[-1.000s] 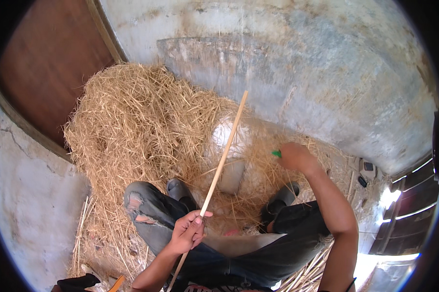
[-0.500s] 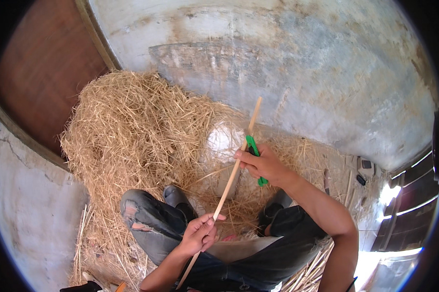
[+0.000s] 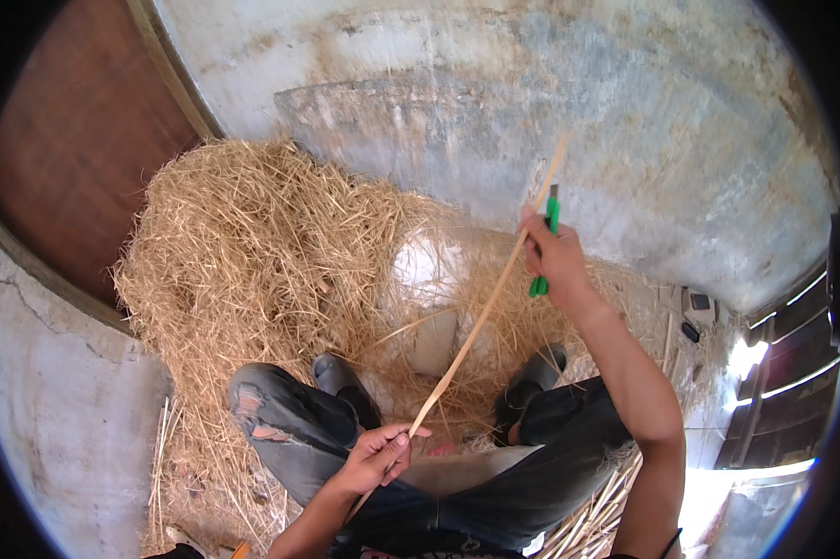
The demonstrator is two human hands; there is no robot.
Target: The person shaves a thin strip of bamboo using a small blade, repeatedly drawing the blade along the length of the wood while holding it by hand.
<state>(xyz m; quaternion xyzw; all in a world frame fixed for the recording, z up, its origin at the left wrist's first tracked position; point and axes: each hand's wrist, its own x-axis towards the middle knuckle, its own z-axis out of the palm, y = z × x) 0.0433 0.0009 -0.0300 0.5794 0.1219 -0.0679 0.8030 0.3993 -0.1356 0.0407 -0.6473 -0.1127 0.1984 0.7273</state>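
Note:
A long, pale bamboo strip [image 3: 485, 321] runs slantwise from low centre to upper right, slightly bowed. Near its lower end, my left hand [image 3: 378, 458] is closed round it above my lap. Farther up, my right hand [image 3: 555, 253] is closed on a green utility knife [image 3: 553, 212] and also pinches the strip between thumb and fingers. The knife's short blade points up toward the wall, beside the strip. The strip's upper end is blurred, and its lower end passes behind my left wrist.
A big heap of straw [image 3: 252, 242] lies at the left against the stained wall [image 3: 420, 121]. A whitish rounded thing [image 3: 426, 270] and a grey block [image 3: 434, 343] sit between my feet. Several thin sticks [image 3: 592, 512] lie by my right leg. A small black object [image 3: 690, 332] lies far right.
My right hand, with the knife, has moved up and to the right, farther from my left hand. The strip has tilted rightward and now bows. My left hand has shifted slightly.

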